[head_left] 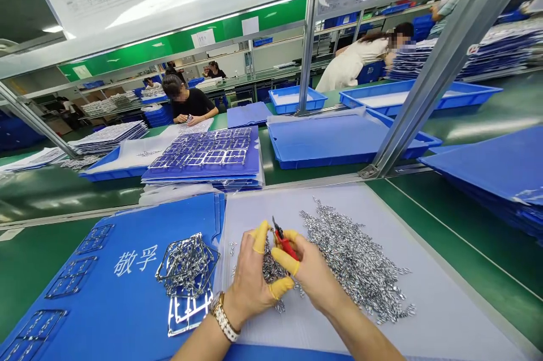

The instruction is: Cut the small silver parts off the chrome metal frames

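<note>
Red-handled cutters [283, 239] are in the right hand [316, 276], thumb and fingers closed around the grips, dark tips pointing far and a bit left. They're up in front of the person, over the pale sheet [424, 304]. Left hand [250, 276] is curled right beside them, thumb apart from the fingers; can't tell if it's pinching anything. Yellow covers on the fingertips of both.

Just right of the hands there's a big pile [352, 259] of tiny shiny pieces, all loose, plus a smaller clump [271, 265] partly hidden between the hands. So I'd call it well underway, going by how much is lying loose.

On the left, a tangled heap [190, 267] of metal frames sits on the blue sheet [106, 316], with three more frames spaced out along its left edge. Couldn't say which of those are finished with, the detail's too fine.

Past that, on the far side, a stack [203, 149] has frames laid in rows on top. My guess is that's work left over. Blue trays sit farther right on the green tabletop [509, 270], and a co-worker in black [195, 103] is bent over beyond the stack.
</note>
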Available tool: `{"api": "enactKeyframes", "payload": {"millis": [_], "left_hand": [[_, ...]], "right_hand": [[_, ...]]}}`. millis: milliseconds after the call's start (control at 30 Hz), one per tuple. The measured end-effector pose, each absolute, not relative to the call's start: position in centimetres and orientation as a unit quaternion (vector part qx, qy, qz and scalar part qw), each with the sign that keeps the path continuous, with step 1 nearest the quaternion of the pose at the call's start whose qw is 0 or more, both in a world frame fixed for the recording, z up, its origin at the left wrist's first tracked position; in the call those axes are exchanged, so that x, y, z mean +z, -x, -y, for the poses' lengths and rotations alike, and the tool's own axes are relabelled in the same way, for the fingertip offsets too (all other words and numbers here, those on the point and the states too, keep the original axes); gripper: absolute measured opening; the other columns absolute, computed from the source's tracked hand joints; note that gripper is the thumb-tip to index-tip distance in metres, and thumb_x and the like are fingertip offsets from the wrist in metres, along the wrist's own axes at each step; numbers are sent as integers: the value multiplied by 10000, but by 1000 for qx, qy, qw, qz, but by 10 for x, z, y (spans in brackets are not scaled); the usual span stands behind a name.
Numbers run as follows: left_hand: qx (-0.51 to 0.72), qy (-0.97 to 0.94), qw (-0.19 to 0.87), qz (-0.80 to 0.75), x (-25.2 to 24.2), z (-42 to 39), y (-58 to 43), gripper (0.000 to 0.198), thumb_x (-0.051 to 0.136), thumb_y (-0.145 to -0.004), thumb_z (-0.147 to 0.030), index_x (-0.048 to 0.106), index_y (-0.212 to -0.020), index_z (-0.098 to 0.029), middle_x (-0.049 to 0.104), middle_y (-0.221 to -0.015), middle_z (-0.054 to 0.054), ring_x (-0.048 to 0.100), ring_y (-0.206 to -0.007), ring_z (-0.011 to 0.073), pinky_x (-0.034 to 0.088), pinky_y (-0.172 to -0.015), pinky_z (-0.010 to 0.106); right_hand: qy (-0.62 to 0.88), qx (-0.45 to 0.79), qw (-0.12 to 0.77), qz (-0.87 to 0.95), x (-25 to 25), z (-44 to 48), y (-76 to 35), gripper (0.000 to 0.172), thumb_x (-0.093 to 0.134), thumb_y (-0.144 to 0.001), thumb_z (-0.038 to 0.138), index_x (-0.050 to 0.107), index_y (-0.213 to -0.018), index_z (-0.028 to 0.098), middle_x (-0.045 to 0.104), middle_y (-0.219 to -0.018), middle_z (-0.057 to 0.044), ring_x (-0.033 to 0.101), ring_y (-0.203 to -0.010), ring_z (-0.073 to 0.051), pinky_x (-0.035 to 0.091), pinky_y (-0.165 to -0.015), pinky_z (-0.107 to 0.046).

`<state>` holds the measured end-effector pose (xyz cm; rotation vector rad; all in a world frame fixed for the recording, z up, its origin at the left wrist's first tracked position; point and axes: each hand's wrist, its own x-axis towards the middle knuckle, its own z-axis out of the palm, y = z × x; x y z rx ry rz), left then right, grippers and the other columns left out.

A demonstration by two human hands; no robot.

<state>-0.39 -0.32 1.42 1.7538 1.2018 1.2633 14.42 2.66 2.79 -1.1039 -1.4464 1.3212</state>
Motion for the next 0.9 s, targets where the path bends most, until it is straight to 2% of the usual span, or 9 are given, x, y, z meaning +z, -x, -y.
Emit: {"api": "enactKeyframes", "payload": {"millis": [100, 167, 200, 300, 400, 533, 667, 767, 900], "left_hand": [[496, -673, 278, -473, 14, -1, 6, 922, 752, -692, -412, 291, -1469, -227, 259, -1523, 138, 166, -1408, 344, 105, -1144, 488], [537, -607, 332, -483, 12, -5, 7, 937, 700, -729, -479, 198, -1492, -269, 130, -1571, 101, 137, -1423, 332, 142, -1140, 488], [561, -552, 391, -477, 10, -7, 8, 910, 648, -762, -522, 165, -1496, -289, 126, -1574, 97, 193, -1410, 331, 198, -1125, 482], [586, -342, 616, -400, 7, -11, 7, 802, 507, -810, -626, 205, -1481, -307, 368, -1472, 144, 498, -1212, 348, 387, -994, 488], [577, -168, 734, -316, 7, -16, 6, 726, 523, -792, -638, 378, -1399, -269, 579, -1251, 143, 641, -970, 331, 454, -890, 507], [596, -58, 752, -273, 10, -26, 9, 587, 543, -814, -581, 498, -1281, -227, 641, -1110, 121, 665, -868, 286, 480, -839, 480], [605, -57, 742, -281, 11, -30, 14, 541, 521, -839, -564, 562, -1193, -156, 657, -1097, 142, 660, -861, 259, 486, -815, 420], [610, -103, 725, -303, 12, -27, 15, 553, 481, -861, -566, 599, -1169, -122, 651, -1143, 161, 650, -904, 258, 478, -819, 384], [608, -161, 710, -317, 13, -21, 12, 593, 455, -871, -574, 620, -1187, -100, 654, -1155, 170, 639, -940, 265, 456, -860, 378]], "right_hand": [[463, 452, 470, 600, 19, -31, -139, 237, 572, -823, 359, 565, -986, 186, 654, -832, -31, 612, -716, -170, 505, -653, -300], [454, 323, 500, 663, 15, -30, -137, 210, 533, -852, 261, 557, -1047, 189, 654, -865, -45, 610, -733, -169, 505, -667, -309], [430, 241, 511, 704, 14, -28, -135, 219, 507, -854, 195, 553, -1068, 190, 650, -871, -50, 604, -746, -170, 501, -681, -318], [318, 24, 501, 805, 11, -18, -122, 330, 424, -834, 50, 548, -1112, 176, 640, -864, -74, 573, -765, -190, 482, -679, -352], [285, -77, 443, 847, 8, -6, -106, 377, 402, -831, 25, 543, -1160, 143, 649, -870, -99, 555, -763, -219, 459, -640, -372], [313, -36, 386, 867, 10, 3, -103, 414, 488, -802, 63, 530, -1209, 128, 650, -923, -110, 559, -851, -258, 465, -722, -412], [351, 49, 342, 870, 19, 0, -119, 355, 597, -807, 198, 559, -1159, 167, 642, -985, -101, 574, -891, -255, 474, -794, -416], [443, 86, 255, 855, 28, -11, -129, 314, 622, -802, 245, 602, -1107, 171, 655, -952, -93, 597, -880, -261, 484, -782, -416], [503, 120, 148, 843, 39, -20, -130, 435, 618, -813, 318, 581, -1222, 177, 679, -987, -97, 613, -931, -278, 472, -823, -418]]}}
